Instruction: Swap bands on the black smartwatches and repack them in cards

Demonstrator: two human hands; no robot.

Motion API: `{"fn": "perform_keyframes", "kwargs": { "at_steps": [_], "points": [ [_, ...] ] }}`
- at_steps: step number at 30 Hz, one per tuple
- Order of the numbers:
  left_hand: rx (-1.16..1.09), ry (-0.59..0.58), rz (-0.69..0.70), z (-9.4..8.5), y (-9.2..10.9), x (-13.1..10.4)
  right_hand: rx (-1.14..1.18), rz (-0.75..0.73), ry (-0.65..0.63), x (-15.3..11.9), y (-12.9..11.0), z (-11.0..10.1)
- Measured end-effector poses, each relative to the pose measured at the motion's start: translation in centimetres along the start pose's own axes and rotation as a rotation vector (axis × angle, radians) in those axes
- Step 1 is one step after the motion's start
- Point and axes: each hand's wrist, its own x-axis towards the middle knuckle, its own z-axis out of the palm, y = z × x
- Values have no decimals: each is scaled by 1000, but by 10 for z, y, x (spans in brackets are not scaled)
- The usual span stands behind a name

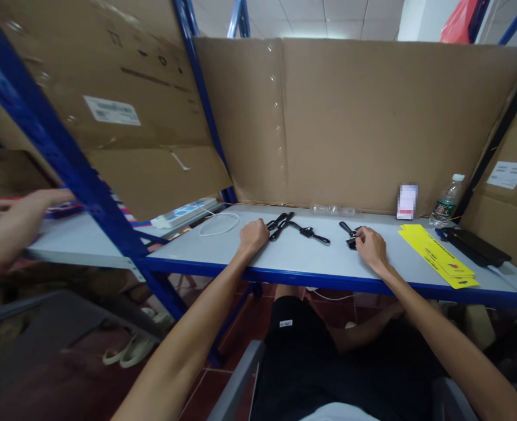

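Fingers (pixel 360 235) of right hand (pixel 373 250) bent on black tool (pixel 348 230), left hand (pixel 254 235) knuckles-up.

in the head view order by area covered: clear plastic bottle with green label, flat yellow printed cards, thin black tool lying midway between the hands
1. Yellow cards
2. Plastic bottle
3. Black tool, the least area despite its length

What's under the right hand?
Part of a black tool shows by the right hand, with a handle jutting out to the left over the grey tabletop. The hand covers the rest, so anything directly beneath it can't be seen.
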Motion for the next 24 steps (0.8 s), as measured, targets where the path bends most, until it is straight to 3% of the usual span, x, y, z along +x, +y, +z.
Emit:
{"fn": "perform_keyframes", "kwargs": {
  "at_steps": [5,7,12,15,19,24],
  "points": [
    [52,161,80,-12,17,-14,13,3,72,0,3,1],
    [18,173,159,-19,29,-18,9,3,71,0,2,1],
    [-65,-128,343,-18,77,-22,-6,-4,46,-1,2,0],
    [-133,-189,367,-9,97,-16,-21,-5,38,0,2,0],
    [-247,-165,379,0,95,-15,-18,-2,31,-1,0,0],
    [-114,-154,357,-4,85,-37,-1,3,26,-3,-2,-1]
  ]
}}
